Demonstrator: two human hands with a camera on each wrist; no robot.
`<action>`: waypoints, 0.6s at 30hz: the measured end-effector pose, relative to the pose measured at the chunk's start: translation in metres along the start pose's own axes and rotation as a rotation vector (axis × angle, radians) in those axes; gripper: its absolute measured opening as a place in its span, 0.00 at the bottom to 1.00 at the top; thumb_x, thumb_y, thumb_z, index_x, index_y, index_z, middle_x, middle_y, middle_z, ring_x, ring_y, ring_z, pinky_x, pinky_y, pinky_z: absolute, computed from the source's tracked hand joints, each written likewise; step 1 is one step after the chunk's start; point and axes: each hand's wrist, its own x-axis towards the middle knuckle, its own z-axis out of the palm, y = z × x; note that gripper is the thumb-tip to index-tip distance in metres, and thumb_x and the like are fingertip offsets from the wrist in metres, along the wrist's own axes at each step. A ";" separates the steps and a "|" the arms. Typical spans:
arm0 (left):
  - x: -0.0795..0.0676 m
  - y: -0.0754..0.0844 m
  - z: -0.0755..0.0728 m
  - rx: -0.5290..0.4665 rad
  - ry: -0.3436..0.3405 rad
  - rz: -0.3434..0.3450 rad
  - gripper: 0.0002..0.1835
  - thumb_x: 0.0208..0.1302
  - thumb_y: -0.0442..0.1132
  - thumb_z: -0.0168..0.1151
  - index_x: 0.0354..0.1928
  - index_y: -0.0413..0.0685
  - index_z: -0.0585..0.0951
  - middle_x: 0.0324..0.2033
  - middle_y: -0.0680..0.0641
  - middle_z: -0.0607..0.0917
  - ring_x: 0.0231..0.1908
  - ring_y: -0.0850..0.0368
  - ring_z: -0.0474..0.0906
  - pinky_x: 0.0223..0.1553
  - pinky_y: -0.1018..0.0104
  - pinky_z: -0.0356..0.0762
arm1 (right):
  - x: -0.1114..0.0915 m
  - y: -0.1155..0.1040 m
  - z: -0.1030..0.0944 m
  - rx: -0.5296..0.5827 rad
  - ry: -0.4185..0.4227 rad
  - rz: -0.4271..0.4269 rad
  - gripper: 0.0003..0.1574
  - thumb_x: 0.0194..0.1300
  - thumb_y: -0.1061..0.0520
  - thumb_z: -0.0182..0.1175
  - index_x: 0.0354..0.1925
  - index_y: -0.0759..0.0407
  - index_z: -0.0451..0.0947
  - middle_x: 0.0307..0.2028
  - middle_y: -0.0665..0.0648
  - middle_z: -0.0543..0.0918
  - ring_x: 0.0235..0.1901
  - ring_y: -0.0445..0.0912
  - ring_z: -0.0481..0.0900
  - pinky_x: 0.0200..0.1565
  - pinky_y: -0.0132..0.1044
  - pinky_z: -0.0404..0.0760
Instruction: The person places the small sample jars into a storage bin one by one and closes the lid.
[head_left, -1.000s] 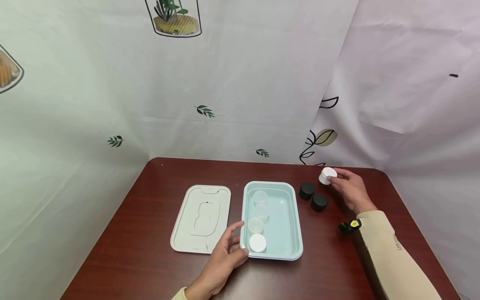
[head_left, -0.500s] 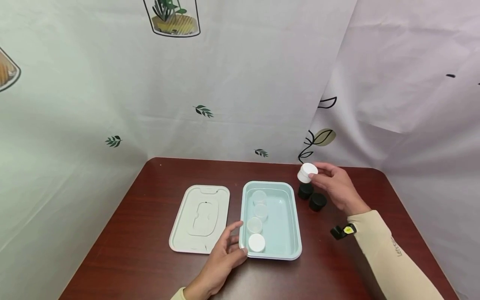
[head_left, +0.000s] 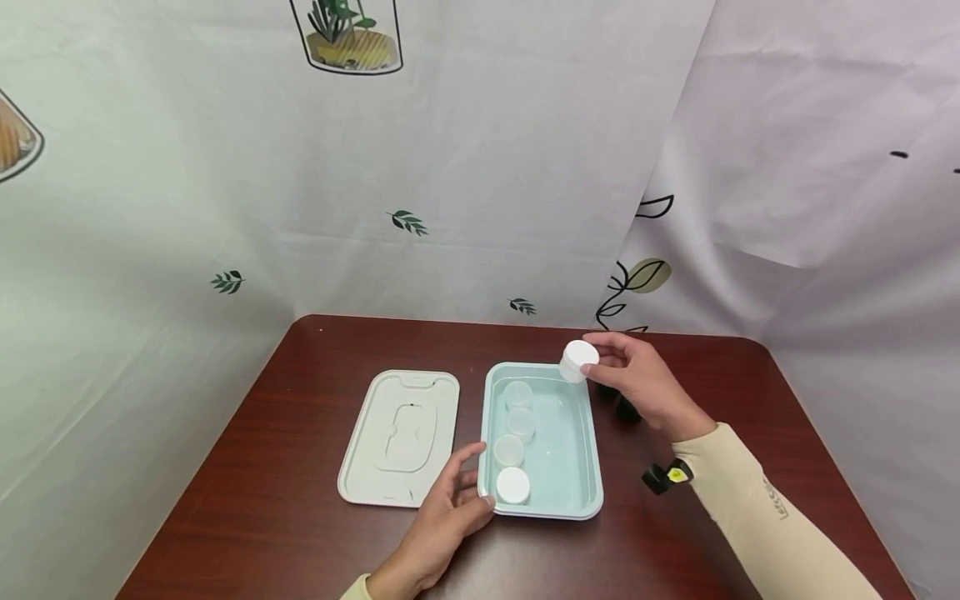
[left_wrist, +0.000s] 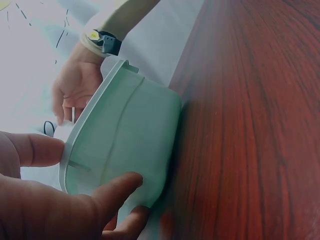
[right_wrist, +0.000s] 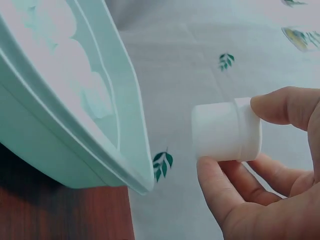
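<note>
A small white screw-cap jar point(head_left: 580, 360) is pinched between the thumb and fingers of my right hand point(head_left: 645, 379). It is held over the far right corner of a pale blue plastic container point(head_left: 558, 450). In the right wrist view the jar point(right_wrist: 220, 131) lies sideways, beside the container point(right_wrist: 75, 145). My left hand point(head_left: 444, 521) grips the container's near left corner, thumb at the rim and fingers against the outer wall point(left_wrist: 135, 135). Inside stand a white-capped jar point(head_left: 513, 485) and several translucent ones point(head_left: 509, 451) in a column along the left side.
A white lid point(head_left: 401, 437) lies flat on the dark red table point(head_left: 285, 467), left of the container. Black round jars point(head_left: 627, 411) stand right of the container, partly hidden by my right hand. A patterned cloth point(head_left: 465, 167) hangs behind the table.
My right hand has carried the white jar left from the table's far right, past the black jars, to above the container's edge. My left hand has stayed at the container.
</note>
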 end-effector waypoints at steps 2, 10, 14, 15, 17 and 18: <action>0.000 -0.001 0.000 0.000 -0.001 0.000 0.41 0.70 0.31 0.62 0.81 0.52 0.59 0.62 0.33 0.73 0.53 0.54 0.80 0.52 0.62 0.84 | 0.000 0.000 0.006 -0.026 -0.014 -0.002 0.36 0.68 0.58 0.71 0.70 0.63 0.74 0.61 0.67 0.82 0.51 0.46 0.86 0.50 0.32 0.85; 0.001 -0.001 -0.002 -0.010 -0.007 0.003 0.41 0.70 0.31 0.62 0.81 0.51 0.59 0.63 0.33 0.73 0.54 0.54 0.81 0.53 0.62 0.84 | 0.004 0.004 0.028 -0.181 -0.036 -0.017 0.34 0.67 0.59 0.72 0.69 0.60 0.77 0.61 0.64 0.84 0.55 0.55 0.85 0.50 0.41 0.88; 0.001 -0.001 -0.002 -0.015 -0.009 0.004 0.41 0.70 0.30 0.62 0.81 0.51 0.59 0.62 0.33 0.72 0.54 0.54 0.80 0.53 0.62 0.84 | 0.007 0.007 0.037 -0.267 -0.036 -0.030 0.33 0.67 0.58 0.72 0.68 0.60 0.77 0.62 0.62 0.84 0.58 0.57 0.85 0.52 0.47 0.88; 0.001 -0.002 -0.002 -0.017 -0.010 0.004 0.40 0.70 0.30 0.62 0.81 0.51 0.59 0.62 0.33 0.72 0.54 0.54 0.81 0.53 0.62 0.84 | 0.007 0.008 0.039 -0.276 -0.039 -0.028 0.33 0.67 0.57 0.72 0.68 0.60 0.77 0.62 0.62 0.83 0.58 0.58 0.85 0.52 0.48 0.89; 0.001 -0.002 -0.003 -0.018 -0.011 0.004 0.40 0.70 0.30 0.62 0.81 0.51 0.59 0.62 0.33 0.73 0.53 0.54 0.81 0.53 0.63 0.84 | 0.009 0.008 0.042 -0.294 -0.046 -0.021 0.33 0.67 0.57 0.72 0.68 0.61 0.77 0.63 0.63 0.83 0.59 0.58 0.84 0.51 0.49 0.89; 0.001 -0.002 -0.003 -0.019 -0.012 0.004 0.40 0.70 0.30 0.62 0.81 0.51 0.59 0.63 0.33 0.73 0.53 0.54 0.81 0.52 0.63 0.84 | 0.009 0.009 0.043 -0.300 -0.047 -0.016 0.33 0.67 0.57 0.72 0.68 0.61 0.77 0.62 0.63 0.83 0.59 0.58 0.84 0.50 0.49 0.89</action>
